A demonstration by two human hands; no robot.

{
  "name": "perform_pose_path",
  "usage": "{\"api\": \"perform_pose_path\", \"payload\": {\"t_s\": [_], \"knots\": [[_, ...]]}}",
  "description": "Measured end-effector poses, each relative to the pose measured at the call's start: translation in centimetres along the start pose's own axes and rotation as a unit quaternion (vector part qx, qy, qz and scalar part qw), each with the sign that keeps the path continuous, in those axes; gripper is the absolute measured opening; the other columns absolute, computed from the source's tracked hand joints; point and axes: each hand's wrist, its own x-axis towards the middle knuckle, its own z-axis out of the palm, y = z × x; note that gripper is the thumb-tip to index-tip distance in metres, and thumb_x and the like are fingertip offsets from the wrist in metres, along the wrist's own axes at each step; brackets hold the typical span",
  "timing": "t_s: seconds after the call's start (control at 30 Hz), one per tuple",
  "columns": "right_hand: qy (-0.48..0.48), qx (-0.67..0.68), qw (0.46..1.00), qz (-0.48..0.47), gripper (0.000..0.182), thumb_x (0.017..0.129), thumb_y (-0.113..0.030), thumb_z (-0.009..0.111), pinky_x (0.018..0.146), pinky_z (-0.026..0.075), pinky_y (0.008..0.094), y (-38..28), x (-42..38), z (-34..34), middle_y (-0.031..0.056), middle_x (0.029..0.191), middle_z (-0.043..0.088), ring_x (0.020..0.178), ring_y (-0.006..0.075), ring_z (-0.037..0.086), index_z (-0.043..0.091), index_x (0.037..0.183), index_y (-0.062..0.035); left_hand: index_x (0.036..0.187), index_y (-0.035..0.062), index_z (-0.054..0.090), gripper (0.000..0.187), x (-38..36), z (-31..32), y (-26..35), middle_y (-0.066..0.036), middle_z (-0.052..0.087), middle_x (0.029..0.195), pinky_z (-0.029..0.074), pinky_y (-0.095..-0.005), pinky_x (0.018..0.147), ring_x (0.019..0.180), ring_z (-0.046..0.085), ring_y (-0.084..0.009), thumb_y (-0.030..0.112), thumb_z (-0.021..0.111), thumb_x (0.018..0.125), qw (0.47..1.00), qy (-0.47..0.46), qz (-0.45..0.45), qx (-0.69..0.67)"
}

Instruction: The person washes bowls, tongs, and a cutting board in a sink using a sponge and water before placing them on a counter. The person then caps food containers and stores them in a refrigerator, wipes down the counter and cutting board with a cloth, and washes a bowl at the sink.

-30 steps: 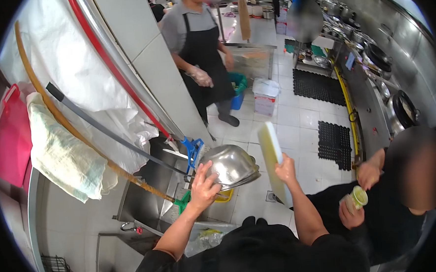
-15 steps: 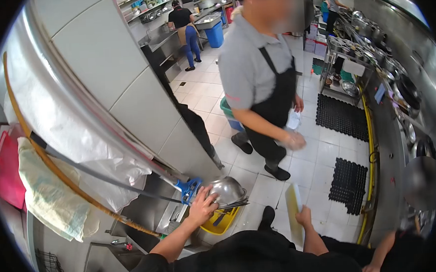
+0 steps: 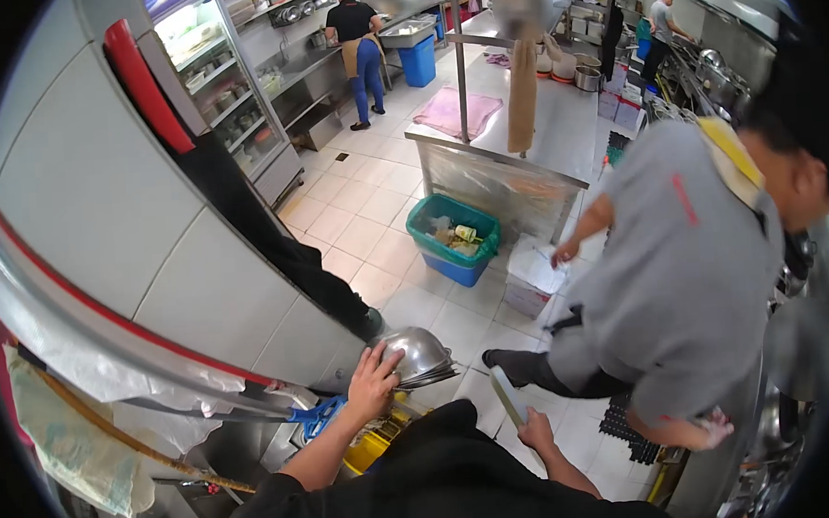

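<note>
My left hand (image 3: 372, 385) grips a shiny metal bowl (image 3: 419, 350) by its near side. The bowl is turned upside down, and thin dark flat pieces (image 3: 428, 377) show beneath its rim; I cannot make out their kind. In my right hand (image 3: 536, 431) is a pale, flat cutting board (image 3: 509, 397), held upright and seen nearly edge-on. Below my left forearm stands a yellow tub (image 3: 368, 451), partly hidden by my body. Beside that wrist lies a blue fitting (image 3: 318, 419) at the end of a grey pole.
A co-worker in a grey shirt (image 3: 677, 264) stands close on the right, bending over. Ahead are a lined green-and-blue bin (image 3: 454, 268) and a white box (image 3: 533, 270) before a steel table (image 3: 559, 148). A tiled pillar (image 3: 103, 210) borders the left; black mats lie right.
My view has swung right, past the pillar. The co-worker has moved from ahead to my right side and leans over. Both hands keep the bowl and the board.
</note>
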Motion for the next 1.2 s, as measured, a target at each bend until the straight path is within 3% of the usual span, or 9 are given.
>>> {"api": "perform_pose_path", "payload": {"t_s": [0.17,0.4,0.47,0.57,0.63,0.8,0.83,0.93,1.2], "knots": [[0.151,0.063,0.980,-0.110,0.038,0.075,-0.008,0.060,0.083,0.051,0.0558,-8.1,12.4,-6.7,0.0335,0.090,0.066,0.089,0.0510,0.064,0.062,0.111,0.0029,0.073,0.0079,0.057,0.012,8.1,4.2,-5.8,-0.009,0.057,0.138,0.036,-0.0564,0.112,0.136,0.045,-0.0404,0.007,0.067,0.068,0.999,0.038,-0.021,-0.012],[0.191,0.123,0.960,-0.165,0.038,0.073,-0.012,0.059,0.075,0.053,0.0460,-24.8,29.4,-19.4,0.0293,0.089,0.068,0.082,0.0454,0.067,0.065,0.107,0.0033,0.074,0.0015,0.058,0.008,20.3,8.2,-17.1,-0.013,0.062,0.131,0.046,-0.0510,0.102,0.126,0.051,-0.0484,-0.003,0.063,0.069,0.969,0.181,-0.157,-0.061],[0.190,0.138,0.959,-0.160,0.035,0.073,-0.012,0.060,0.074,0.053,0.0449,-29.9,33.3,-22.9,0.0287,0.088,0.068,0.080,0.0443,0.068,0.066,0.105,0.0032,0.079,0.0013,0.061,0.011,23.3,8.7,-20.4,-0.012,0.062,0.132,0.046,-0.0491,0.103,0.126,0.051,-0.0475,-0.006,0.060,0.070,0.939,0.222,-0.252,-0.077],[0.217,0.205,0.934,-0.196,0.035,0.076,-0.012,0.065,0.078,0.054,0.0437,-35.5,39.8,-26.2,0.0271,0.093,0.069,0.088,0.0432,0.069,0.066,0.108,0.0028,0.105,-0.0002,0.069,0.035,27.3,8.1,-25.4,-0.014,0.058,0.136,0.047,-0.0430,0.102,0.126,0.054,-0.0390,-0.005,0.058,0.073,0.891,0.242,-0.369,-0.106],[0.237,0.226,0.922,-0.207,0.034,0.076,-0.010,0.065,0.073,0.053,0.0389,-38.8,44.8,-27.9,0.0236,0.089,0.071,0.078,0.0333,0.071,0.067,0.107,0.0034,0.115,-0.0009,0.068,0.040,29.8,8.5,-29.1,-0.014,0.056,0.138,0.049,-0.0412,0.099,0.121,0.058,-0.0371,-0.003,0.056,0.077,0.848,0.292,-0.426,-0.116],[0.247,0.300,0.891,-0.236,0.028,0.075,-0.006,0.064,0.065,0.051,0.0327,-46.2,59.8,-30.6,0.0176,0.080,0.069,0.067,0.0176,0.063,0.068,0.100,0.0054,0.131,-0.0011,0.057,0.059,30.3,13.4,-43.1,-0.017,0.063,0.126,0.049,-0.0344,0.096,0.117,0.063,-0.0246,-0.013,0.048,0.074,0.714,0.480,-0.435,-0.267],[0.252,0.322,0.881,-0.239,0.025,0.074,-0.005,0.064,0.063,0.050,0.0312,-47.1,63.2,-30.8,0.0146,0.077,0.069,0.066,0.0139,0.060,0.068,0.096,0.0061,0.130,-0.0022,0.055,0.059,30.6,11.4,-43.9,-0.016,0.065,0.123,0.047,-0.0334,0.099,0.117,0.063,-0.0240,-0.014,0.046,0.073,0.724,0.413,-0.493,-0.250],[0.215,0.471,0.835,-0.184,0.021,0.075,0.003,0.064,0.062,0.050,0.0295,-50.4,72.6,-31.3,0.0058,0.080,0.069,0.067,0.0134,0.062,0.070,0.094,0.0048,0.132,-0.0072,0.050,0.054,29.8,10.8,-49.0,-0.019,0.063,0.129,0.045,-0.0323,0.103,0.121,0.061,-0.0245,-0.015,0.048,0.078,0.692,0.443,-0.515,-0.246],[0.253,0.613,0.744,-0.085,0.021,0.073,0.009,0.068,0.070,0.055,0.0331,-50.8,92.5,-34.9,0.0113,0.088,0.070,0.076,0.0200,0.067,0.069,0.094,0.0051,0.132,-0.0089,0.049,0.053,30.8,9.1,-61.1,-0.020,0.061,0.132,0.043,-0.0341,0.106,0.121,0.060,-0.0249,-0.018,0.048,0.080,0.714,0.388,-0.547,-0.204]]}}
